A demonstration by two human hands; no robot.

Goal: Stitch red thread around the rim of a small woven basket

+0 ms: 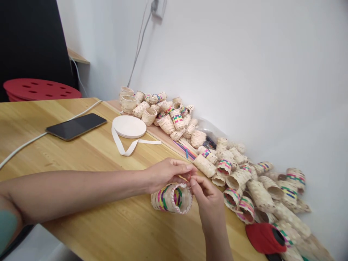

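A small woven bamboo basket point(163, 200) lies on its side on the wooden table, its mouth turned toward the right. Coloured strips in green, pink, yellow and purple band its wall, and red-and-white stitching runs round the rim. Just above that rim, my left hand point(172, 173) is closed, with thumb and fingertips together. My right hand point(208, 197) pinches close to it from the right. A short bit of red thread point(189, 177) shows between the two sets of fingertips. The fingers partly hide the top of the rim.
Many woven baskets point(204, 165) are heaped along the wall. A roll of white ribbon point(129, 126) and a phone point(76, 126) lie on the table point(95, 217). A white cable point(23, 145) crosses the left. A red object point(262, 238) sits at lower right, a red stool point(40, 89) behind.
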